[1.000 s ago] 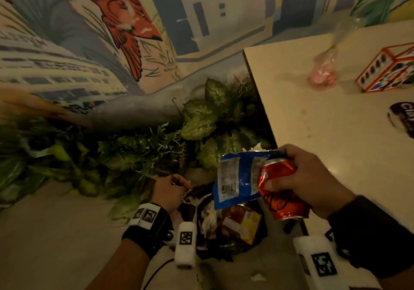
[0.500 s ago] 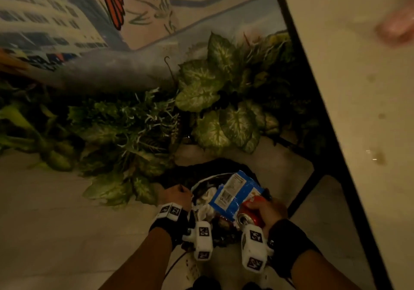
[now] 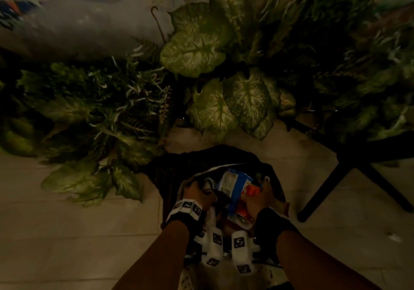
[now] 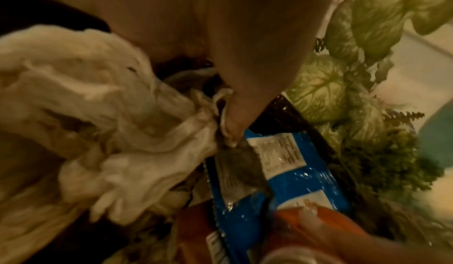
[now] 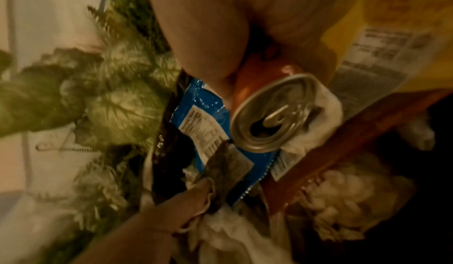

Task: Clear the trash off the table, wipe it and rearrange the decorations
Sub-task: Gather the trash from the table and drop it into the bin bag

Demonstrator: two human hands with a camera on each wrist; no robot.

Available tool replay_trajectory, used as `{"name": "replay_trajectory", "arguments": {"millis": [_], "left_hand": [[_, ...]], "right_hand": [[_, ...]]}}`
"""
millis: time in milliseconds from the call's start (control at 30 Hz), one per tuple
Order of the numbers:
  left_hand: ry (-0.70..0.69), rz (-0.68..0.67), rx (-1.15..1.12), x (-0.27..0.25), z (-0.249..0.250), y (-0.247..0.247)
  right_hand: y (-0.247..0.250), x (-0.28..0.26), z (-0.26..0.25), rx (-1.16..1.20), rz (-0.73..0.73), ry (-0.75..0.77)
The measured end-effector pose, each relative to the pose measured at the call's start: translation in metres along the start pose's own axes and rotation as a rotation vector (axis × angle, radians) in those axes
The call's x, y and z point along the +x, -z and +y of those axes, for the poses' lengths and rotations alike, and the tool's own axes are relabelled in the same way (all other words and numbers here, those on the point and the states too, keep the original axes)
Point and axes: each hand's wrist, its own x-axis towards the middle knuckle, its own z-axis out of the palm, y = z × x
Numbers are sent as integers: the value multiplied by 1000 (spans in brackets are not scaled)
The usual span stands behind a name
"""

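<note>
Red can (image 5: 264, 101) gripped in the right hand (image 3: 257, 198), low centre of the head view, right over the open mouth of the black trash bag (image 3: 177, 173) on the floor. Long axis tilted: in the right wrist view, opened silver top toward frame centre and lower right, base hidden up inside the palm, so pointing mouth-first down into the bag. Thumb and fingers curled round the can's body. Blue snack wrapper (image 4: 289, 181) pressed flat against the can, probably pinned by the same hand, long axis running from upper centre to lower centre of the left wrist view, barcode end toward the left hand (image 3: 197, 194). Left hand just beside it, pinching the bag's rim together with a wad of white crumpled paper (image 4: 110, 132), holding the mouth wide. Below the can, more rubbish already inside: a yellow packet (image 5: 392, 41) at the upper right of the right wrist view, more white paper lower right. Release looks like a short straight drop, nothing between can and bag. Leafy plants (image 3: 212, 50) across the upper half of the head view; dark counter leg (image 3: 331, 184) at right.
</note>
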Motion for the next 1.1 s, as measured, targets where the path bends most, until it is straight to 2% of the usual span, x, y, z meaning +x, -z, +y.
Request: {"name": "replay_trajectory", "arguments": {"millis": [100, 267, 367, 567, 733, 900, 1000, 1100], "left_hand": [[-64, -31, 77, 2, -8, -13], [-79, -125, 34, -9, -6, -1], [-139, -90, 65, -35, 4, 13], [-89, -7, 4, -111, 27, 53], [-74, 76, -32, -179, 44, 102], [-284, 122, 1, -244, 82, 156], [-397, 146, -36, -277, 119, 185], [-461, 123, -115, -306, 158, 204]], "right_hand": [[-15, 11, 12, -110, -30, -10], [-8, 12, -3, -99, -97, -32], [7, -9, -14, -30, -31, -23], [55, -93, -37, 13, -30, 19], [84, -175, -63, 11, -163, -42], [106, -262, -105, 131, -270, -8], [138, -314, -138, 144, -313, 139], [193, -358, -162, 172, -341, 292]]}}
